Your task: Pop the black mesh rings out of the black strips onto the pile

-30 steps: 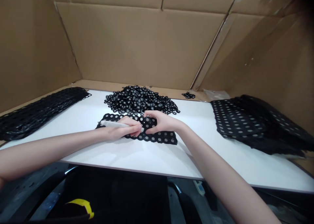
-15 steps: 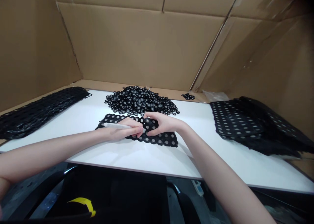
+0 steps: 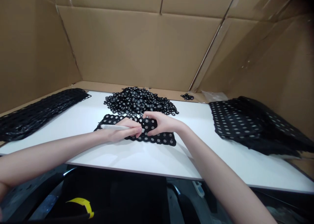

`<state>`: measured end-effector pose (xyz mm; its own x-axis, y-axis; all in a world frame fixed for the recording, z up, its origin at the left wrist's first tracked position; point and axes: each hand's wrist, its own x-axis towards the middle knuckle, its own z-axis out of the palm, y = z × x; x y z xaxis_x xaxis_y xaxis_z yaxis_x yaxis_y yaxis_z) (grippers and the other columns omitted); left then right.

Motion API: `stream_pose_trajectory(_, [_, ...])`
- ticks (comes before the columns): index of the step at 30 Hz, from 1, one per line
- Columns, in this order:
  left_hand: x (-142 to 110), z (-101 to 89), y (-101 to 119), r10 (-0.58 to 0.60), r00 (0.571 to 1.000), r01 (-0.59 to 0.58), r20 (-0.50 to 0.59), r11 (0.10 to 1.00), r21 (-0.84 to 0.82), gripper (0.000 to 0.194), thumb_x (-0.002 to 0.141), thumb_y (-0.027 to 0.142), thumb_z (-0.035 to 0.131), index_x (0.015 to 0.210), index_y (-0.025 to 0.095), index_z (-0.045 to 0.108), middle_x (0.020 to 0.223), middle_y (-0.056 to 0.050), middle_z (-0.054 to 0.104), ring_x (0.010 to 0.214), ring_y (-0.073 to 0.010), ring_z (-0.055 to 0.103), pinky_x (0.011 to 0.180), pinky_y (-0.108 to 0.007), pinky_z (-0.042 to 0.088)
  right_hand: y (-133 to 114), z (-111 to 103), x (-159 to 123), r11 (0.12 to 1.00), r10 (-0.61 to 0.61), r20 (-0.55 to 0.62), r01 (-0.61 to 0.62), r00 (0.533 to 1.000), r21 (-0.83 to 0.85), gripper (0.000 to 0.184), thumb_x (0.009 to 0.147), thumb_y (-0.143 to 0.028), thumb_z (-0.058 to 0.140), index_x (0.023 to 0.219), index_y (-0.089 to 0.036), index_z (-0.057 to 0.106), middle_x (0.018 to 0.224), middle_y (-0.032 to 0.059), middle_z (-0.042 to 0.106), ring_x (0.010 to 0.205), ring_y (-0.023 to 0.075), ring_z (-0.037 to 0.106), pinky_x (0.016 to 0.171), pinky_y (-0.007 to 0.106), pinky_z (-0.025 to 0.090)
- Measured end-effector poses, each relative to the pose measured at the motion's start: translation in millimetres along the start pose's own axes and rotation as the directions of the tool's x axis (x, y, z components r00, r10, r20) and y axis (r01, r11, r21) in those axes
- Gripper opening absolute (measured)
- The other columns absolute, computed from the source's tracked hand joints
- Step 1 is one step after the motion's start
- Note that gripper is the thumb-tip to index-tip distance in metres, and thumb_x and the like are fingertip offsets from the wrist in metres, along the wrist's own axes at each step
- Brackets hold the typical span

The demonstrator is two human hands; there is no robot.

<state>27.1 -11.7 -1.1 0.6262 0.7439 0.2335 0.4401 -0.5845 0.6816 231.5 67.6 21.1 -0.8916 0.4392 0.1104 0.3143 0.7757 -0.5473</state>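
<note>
A black strip of fabric (image 3: pixel 165 139) with rows of pale round holes lies across the white tabletop in front of me. My left hand (image 3: pixel 129 129) is closed round a slim white pen-like tool (image 3: pixel 114 127), its tip end down at the strip's middle. Just to the right, my right hand (image 3: pixel 159 123) rests on the same strip. Its thumb and forefinger are curved and apart, with holes showing between them; the other fingers are mostly hidden. Behind both hands is a heap of small black rings (image 3: pixel 137 99), some with pale centres.
A long bundle of black openwork fabric (image 3: pixel 44 111) lies at the left. More black holed fabric (image 3: pixel 235 119) is piled at the right. A small cluster of rings (image 3: pixel 187 96) sits at the back near a clear plastic bag (image 3: pixel 214 96). Cardboard walls (image 3: pixel 137 47) enclose the table.
The view has shifted very slightly. Both hands, the white tool and the fabric strip keep almost the same positions relative to one another.
</note>
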Motion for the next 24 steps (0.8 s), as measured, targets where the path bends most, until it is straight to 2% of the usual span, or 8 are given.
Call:
stream_pose_trajectory(11, [0.6, 1.1, 1.4, 0.057, 0.998, -0.057, 0.016, 0.998, 0.024, 0.044, 0.097, 0.034, 0.033, 0.064, 0.014, 0.055, 0.064, -0.003, 0.056, 0.060, -0.0114, 0.048, 0.062, -0.023, 0.036, -0.8, -0.6, 1.1, 0.999, -0.030, 0.011, 0.030, 0.999, 0.033, 0.038, 0.060, -0.021, 0.073, 0.091, -0.019, 0.050, 0.088, -0.0030, 0.054, 0.085, 0.0160, 0.051, 0.078, 0.024, 0.040])
stream_pose_trajectory(17, [-0.6, 2.5, 1.5, 0.057, 0.994, -0.057, 0.094, 0.998, -0.005, 0.045, 0.096, 0.033, 0.035, 0.057, 0.015, 0.050, 0.060, -0.004, 0.055, 0.060, -0.0123, 0.049, 0.063, -0.024, 0.037, 3.9, 0.3, 2.1, 0.999, -0.035, 0.009, 0.035, 0.999, 0.035, 0.041, 0.059, -0.023, 0.075, 0.092, -0.020, 0.051, 0.091, -0.0024, 0.055, 0.087, 0.0171, 0.051, 0.079, 0.025, 0.040])
stream_pose_trajectory(24, [-2.0, 0.6, -0.9, -0.031, 0.999, 0.033, 0.022, 0.996, -0.084, 0.046, 0.095, 0.039, 0.036, 0.064, 0.013, 0.056, 0.058, -0.001, 0.049, 0.056, -0.0113, 0.043, 0.056, -0.024, 0.033, 6.3, 0.2, 2.0, 0.999, -0.036, 0.013, 0.036, 0.999, 0.025, 0.043, 0.060, -0.025, 0.076, 0.095, -0.020, 0.052, 0.090, -0.0031, 0.055, 0.086, 0.0166, 0.051, 0.078, 0.025, 0.041])
